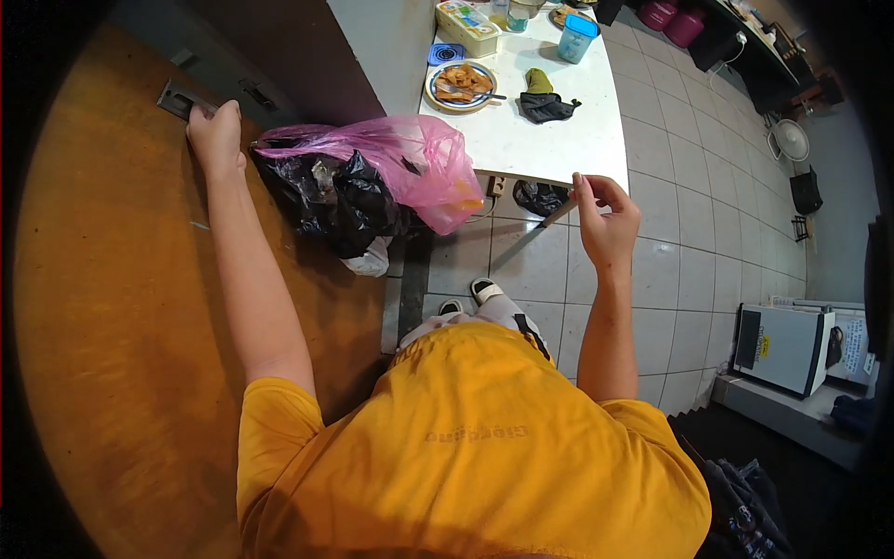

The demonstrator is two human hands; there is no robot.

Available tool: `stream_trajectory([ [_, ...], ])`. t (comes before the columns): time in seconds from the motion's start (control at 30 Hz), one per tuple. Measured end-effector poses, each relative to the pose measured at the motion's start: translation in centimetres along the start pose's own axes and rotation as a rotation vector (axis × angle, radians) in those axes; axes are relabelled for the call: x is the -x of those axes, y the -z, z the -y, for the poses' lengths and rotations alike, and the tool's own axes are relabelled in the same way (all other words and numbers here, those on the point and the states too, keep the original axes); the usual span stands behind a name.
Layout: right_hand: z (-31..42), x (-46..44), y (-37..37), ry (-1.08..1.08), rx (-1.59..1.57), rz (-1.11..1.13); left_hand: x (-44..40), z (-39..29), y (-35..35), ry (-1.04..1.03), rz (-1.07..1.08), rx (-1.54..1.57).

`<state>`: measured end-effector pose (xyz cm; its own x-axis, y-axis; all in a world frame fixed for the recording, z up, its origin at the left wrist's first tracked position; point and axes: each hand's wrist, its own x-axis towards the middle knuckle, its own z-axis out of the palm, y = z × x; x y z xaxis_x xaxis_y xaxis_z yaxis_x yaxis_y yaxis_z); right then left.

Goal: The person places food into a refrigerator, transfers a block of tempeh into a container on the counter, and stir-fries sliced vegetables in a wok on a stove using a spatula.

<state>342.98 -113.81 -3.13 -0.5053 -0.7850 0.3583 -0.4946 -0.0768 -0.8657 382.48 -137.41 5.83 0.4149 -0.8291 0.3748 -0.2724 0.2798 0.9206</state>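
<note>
My left hand [216, 140] is closed round the handle of the brown wooden door [130, 307], beside a metal handle plate [177, 99]. Just right of that hand, a pink plastic bag [419, 158] and a black plastic bag [326, 200] hang bunched together against the door. My right hand [610, 228] is in front of the front right corner of the white table [549, 149], thumb and fingers pinched together. Whether anything is between those fingertips, I cannot make out. A table leg [559, 213] shows below and left of them.
On the table stand a plate of brown food with a fork [463, 86], a green and black cloth item [546, 101], a blue-lidded container [577, 39] and a plastic tub [467, 28]. Tiled floor [680, 270] runs right to a white boxy appliance [782, 347] and a fan [792, 140].
</note>
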Motion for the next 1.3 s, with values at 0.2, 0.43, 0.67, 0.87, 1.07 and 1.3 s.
stream_trajectory([
  [0.2,-0.2,0.3,0.1,-0.007,0.005,-0.012,0.1,-0.3,0.1,0.039,0.032,-0.025],
  [0.43,0.5,0.5,0.2,0.025,0.024,-0.005,0.0,-0.1,0.3,0.014,0.034,0.015],
  [0.67,0.4,-0.5,2.7,-0.019,0.033,-0.031,-0.4,0.6,-0.5,-0.030,0.005,0.140],
  [0.87,-3.8,-2.4,8.6,-0.039,-0.020,-0.089,1.7,-1.8,-3.6,0.021,-0.005,0.044],
  [1.07,-12.0,-5.6,19.5,-0.115,-0.012,-0.163,11.6,-8.7,-17.6,-0.077,0.032,0.130],
  [1.3,-20.1,-10.9,37.7,-0.155,0.079,-0.199,27.0,-12.7,-38.9,0.025,0.426,0.297],
])
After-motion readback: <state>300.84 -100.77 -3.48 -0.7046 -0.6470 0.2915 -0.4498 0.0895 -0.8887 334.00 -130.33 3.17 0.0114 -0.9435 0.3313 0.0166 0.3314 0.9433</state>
